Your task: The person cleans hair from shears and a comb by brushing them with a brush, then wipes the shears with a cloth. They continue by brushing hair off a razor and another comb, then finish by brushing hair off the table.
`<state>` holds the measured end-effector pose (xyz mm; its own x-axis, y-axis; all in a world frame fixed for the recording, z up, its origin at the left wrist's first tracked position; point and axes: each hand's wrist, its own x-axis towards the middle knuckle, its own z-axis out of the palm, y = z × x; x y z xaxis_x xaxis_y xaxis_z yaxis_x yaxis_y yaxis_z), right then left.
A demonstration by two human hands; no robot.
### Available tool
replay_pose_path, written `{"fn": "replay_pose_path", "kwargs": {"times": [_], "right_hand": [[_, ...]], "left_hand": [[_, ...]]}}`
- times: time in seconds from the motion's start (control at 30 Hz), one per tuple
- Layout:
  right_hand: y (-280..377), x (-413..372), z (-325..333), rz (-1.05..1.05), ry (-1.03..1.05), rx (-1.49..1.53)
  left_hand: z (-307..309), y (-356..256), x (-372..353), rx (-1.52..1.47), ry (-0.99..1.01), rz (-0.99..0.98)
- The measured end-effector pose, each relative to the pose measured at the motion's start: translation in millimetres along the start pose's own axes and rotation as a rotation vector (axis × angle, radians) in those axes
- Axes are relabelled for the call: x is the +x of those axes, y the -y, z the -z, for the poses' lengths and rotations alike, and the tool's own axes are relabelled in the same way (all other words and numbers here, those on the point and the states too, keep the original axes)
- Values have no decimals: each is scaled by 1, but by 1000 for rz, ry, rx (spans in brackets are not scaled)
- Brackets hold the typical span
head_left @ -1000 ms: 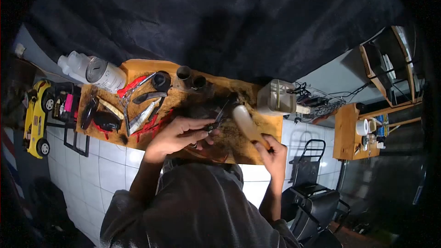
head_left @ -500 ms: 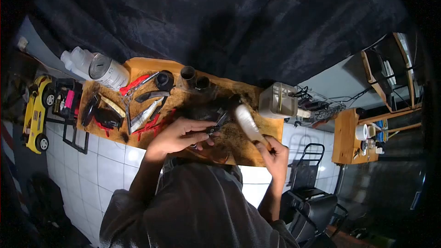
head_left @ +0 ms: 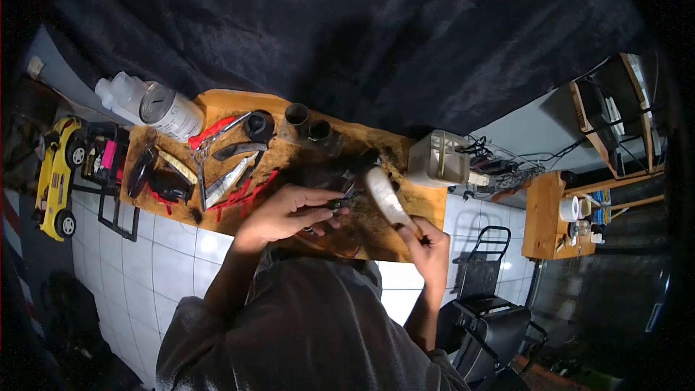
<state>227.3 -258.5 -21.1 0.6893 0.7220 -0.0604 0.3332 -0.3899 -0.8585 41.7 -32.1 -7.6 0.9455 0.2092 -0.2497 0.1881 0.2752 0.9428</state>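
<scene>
My left hand (head_left: 289, 213) is over the wooden table, its fingers closed around a small dark metal piece (head_left: 350, 193). Part of that piece is hidden by the fingers, and its exact kind is not clear. In my right hand (head_left: 428, 242) is a brush (head_left: 387, 198) with pale bristles, gripped by its handle. The bristle end points up and left, just right of the dark piece. Dark loose clippings lie on the wooden table (head_left: 427, 210) under both hands.
Left on the table are a hair dryer (head_left: 142, 174), red-handled tools (head_left: 211, 132) and a tin can (head_left: 170, 110). Two dark cups (head_left: 319, 130) stand at the back. A clear container (head_left: 439, 159) sits at the right end. A black chair (head_left: 492, 333) is beyond.
The brush and my right hand have shifted slightly left. My left hand has hardly moved, with the dark piece still in its fingers.
</scene>
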Motion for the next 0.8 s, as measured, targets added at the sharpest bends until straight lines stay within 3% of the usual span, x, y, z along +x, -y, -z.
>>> {"fn": "replay_pose_path", "kwargs": {"times": [0.2,0.3,0.37,0.47,0.63,0.73,0.8], "right_hand": [[16,7,3,48,-291,-92],[6,2,-2,37,-221,109],[-1,-4,-6,10,-167,172],[12,-9,-8,-160,-35,346],[11,-9,-17,-91,-20,208],[18,-12,-13,-80,104,101],[15,-16,-8,-102,215,61]], "left_hand": [[2,9,1,-64,9,-26],[-5,10,4,-195,7,-71],[-10,13,6,-329,-24,14],[-20,21,14,-481,-16,22],[-41,31,32,-644,-40,-76],[-32,23,40,-965,-32,31],[-32,16,44,-975,6,-62]]}}
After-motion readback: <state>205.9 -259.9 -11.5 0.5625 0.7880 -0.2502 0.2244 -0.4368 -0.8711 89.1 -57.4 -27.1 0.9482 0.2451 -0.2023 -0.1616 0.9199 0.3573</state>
